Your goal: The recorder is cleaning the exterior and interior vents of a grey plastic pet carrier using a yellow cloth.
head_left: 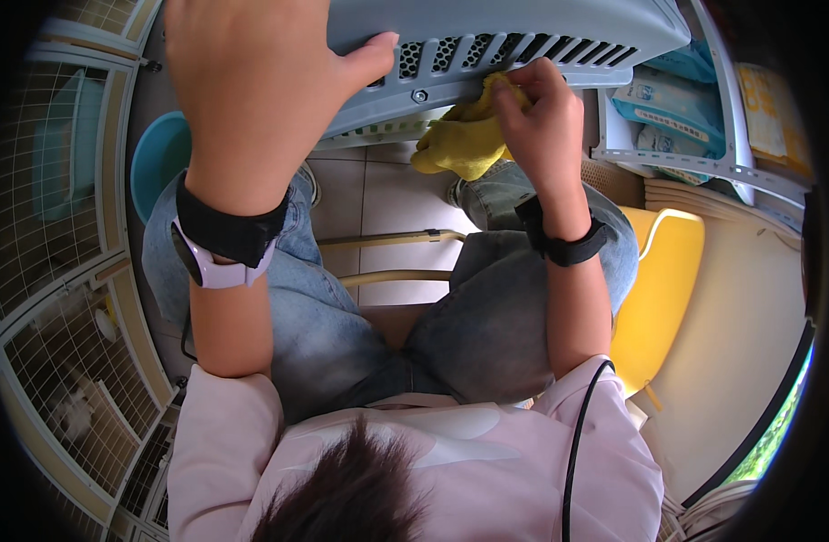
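A grey-blue plastic pet carrier with a row of slotted vents lies tilted in front of me, cut off by the top edge. My left hand holds it, thumb stretched onto the vented side; its other fingers are out of view. A dark mesh pattern shows through several slots. My right hand pinches a bunched yellow cloth against the right part of the vents. The cloth's loose end hangs below the carrier's lower edge. A screw sits in that edge between my hands.
Wire cage doors line the left side, with a teal bucket beside my knee. Blue-and-white packages fill a white shelf at right. A yellow chair-like panel stands by my right thigh. Tan metal tubes cross the tiled floor between my legs.
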Tool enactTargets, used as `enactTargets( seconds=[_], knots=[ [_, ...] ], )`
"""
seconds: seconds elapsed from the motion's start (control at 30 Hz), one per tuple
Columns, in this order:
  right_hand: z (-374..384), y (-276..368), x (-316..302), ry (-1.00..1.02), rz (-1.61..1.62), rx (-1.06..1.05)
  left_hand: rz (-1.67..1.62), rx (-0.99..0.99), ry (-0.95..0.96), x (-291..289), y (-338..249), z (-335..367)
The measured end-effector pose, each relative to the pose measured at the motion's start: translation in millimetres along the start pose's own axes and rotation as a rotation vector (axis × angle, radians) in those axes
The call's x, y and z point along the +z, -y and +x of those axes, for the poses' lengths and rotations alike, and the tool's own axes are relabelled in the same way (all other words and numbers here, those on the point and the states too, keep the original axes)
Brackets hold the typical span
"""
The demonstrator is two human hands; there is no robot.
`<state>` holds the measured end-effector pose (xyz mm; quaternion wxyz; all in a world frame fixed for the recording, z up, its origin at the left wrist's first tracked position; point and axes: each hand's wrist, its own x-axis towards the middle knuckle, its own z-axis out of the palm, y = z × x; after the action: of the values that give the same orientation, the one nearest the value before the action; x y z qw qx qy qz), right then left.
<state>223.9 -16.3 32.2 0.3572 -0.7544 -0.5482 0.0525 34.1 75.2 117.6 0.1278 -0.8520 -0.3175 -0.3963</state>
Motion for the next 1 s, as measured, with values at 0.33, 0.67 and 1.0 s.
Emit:
enactTargets(
  seconds=[0.33,0.67,1.0],
  knots=[
    [-3.1,5.4,3.7,0.029,0.037,-0.024,0.036,0.007,0.017,-1.7,-0.4,0.2],
    [-6.0,9.4,6.8,0.046,0.099,-0.044,0.002,-0.009,0.011,-1.9,-1.5,0.2],
    [-5.5,7.3,8.3,0.029,0.095,-0.049,0.017,0.018,-0.012,-0.8,-0.1,-0.4]
  ],
)
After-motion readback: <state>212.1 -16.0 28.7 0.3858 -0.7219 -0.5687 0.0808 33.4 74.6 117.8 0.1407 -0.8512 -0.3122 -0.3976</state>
